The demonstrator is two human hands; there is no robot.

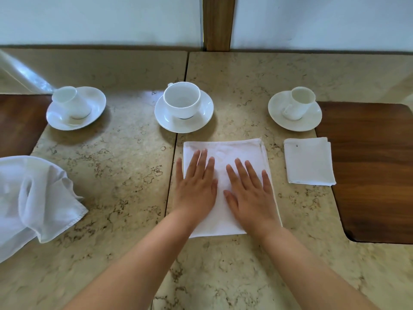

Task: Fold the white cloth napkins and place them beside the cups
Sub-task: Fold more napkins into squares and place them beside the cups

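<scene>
1. A beige marbled stone table (116, 166) runs up to a pale wall, with dark wooden panels at its left and right edges and a wooden post standing behind it.
2. Three white cups on saucers stand in a row across the far side: the left cup (71, 102), the middle cup (182, 99) and the right cup (299, 102), well apart, as if marking three place settings.
3. A small folded napkin (309, 162) lies just in front of the right cup, partly over the wooden panel; that place looks finished.
4. The half-folded napkin (225, 153) lies flat in front of the middle cup, its doubled edges showing at the far right corner.
5. The left hand (195, 186) and the right hand (250, 193) lie side by side on it, palms down; the fingers are straight and slightly spread, gripping nothing, apparently pressing the layers flat so the crease sets before another fold.
6. This napkin is larger than the finished one, so I judge at least one fold remains.
7. A crumpled napkin (33, 202) sits at the left, near the left cup and not yet folded, probably kept within reach for that setting.
</scene>
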